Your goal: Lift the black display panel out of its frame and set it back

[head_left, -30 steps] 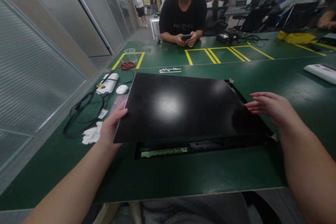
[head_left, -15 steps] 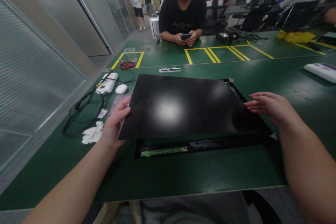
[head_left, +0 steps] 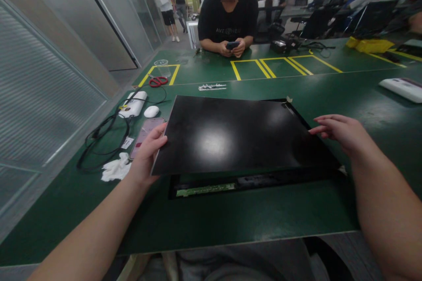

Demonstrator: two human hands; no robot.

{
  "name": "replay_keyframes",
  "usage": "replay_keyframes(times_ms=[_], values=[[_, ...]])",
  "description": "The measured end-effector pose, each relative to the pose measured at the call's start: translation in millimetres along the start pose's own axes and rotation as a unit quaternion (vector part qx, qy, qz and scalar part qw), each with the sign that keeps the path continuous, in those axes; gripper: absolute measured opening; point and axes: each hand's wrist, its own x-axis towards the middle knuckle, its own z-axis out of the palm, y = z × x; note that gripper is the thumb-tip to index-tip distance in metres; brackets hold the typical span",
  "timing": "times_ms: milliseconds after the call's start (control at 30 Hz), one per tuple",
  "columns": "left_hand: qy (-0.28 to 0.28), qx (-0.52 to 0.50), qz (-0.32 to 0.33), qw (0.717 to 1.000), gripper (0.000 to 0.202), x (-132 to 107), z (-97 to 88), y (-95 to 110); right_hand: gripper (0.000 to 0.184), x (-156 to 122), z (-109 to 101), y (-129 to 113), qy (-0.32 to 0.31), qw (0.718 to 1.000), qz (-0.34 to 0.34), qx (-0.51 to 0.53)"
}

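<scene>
A thin black display panel [head_left: 237, 140] lies tilted over a black frame [head_left: 263, 181], its left side raised and its right side down near the frame's right edge. My left hand [head_left: 150, 151] grips the panel's left edge, thumb on top and the other fingers partly hidden beneath. My right hand [head_left: 336, 131] is at the right edge with its fingers stretched out and apart; the index fingertip is at the panel's edge, and I cannot tell whether it presses on it. A green circuit strip [head_left: 206, 190] shows in the frame's near side.
Left of the panel lie a phone [head_left: 148, 134], a white mouse [head_left: 151, 111], a white power bank-like box [head_left: 132, 104], black cables [head_left: 95, 134] and crumpled tissue [head_left: 116, 167]. Red-handled scissors [head_left: 158, 81] and a clear cup [head_left: 162, 69] stand farther back. A person [head_left: 229, 17] sits opposite, holding a phone.
The panel's raised left side has shifted slightly right, together with my left hand. More of the phone on the table now shows. My right hand's fingers have spread and curled a little.
</scene>
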Motion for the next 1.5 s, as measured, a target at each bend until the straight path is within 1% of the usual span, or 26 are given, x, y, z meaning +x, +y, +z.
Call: replay_keyframes(times_ms=[233, 367, 467, 733, 1000, 1200, 1400, 1500], values=[[-0.001, 0.0, 0.002, 1.0, 0.043, 2.5, -2.5, -4.2, 0.005, 5.7, -1.8, 7.6, -0.001, 1.0, -0.019, -0.005], [0.002, -0.004, -0.004, 1.0, 0.043, 2.6, -1.1, -4.7, 0.006, 5.0, -1.5, 5.7, 0.005, 1.0, -0.003, -0.015], [0.004, -0.003, -0.007, 1.0, 0.045, 3.4, -1.6, -7.0, 0.006, 5.3, -1.3, 4.6, 0.005, 1.0, -0.004, -0.012], [-0.013, -0.007, 0.017, 1.0, 0.046, 8.5, -9.3, -18.7, 0.009, 6.5, -2.1, 6.5, 0.003, 1.0, -0.001, -0.018], [-0.01, 0.021, -0.006, 1.0, 0.045, 4.9, -3.4, -11.3, 0.01, 5.8, -1.1, 4.8, 0.01, 0.999, -0.002, -0.031], [0.007, 0.001, -0.009, 1.0, 0.051, 5.7, -1.0, -11.8, 0.01, 7.2, -2.0, 6.4, 0.006, 1.0, -0.003, -0.027], [0.026, 0.015, -0.015, 0.999, 0.054, 5.1, -0.8, -10.8, 0.006, 12.3, -4.3, 11.5, 0.007, 1.0, -0.011, -0.011], [0.025, 0.02, -0.017, 0.999, 0.055, 4.5, 0.7, -11.2, 0.005, 13.9, -4.9, 12.6, 0.007, 1.0, -0.011, -0.011]])
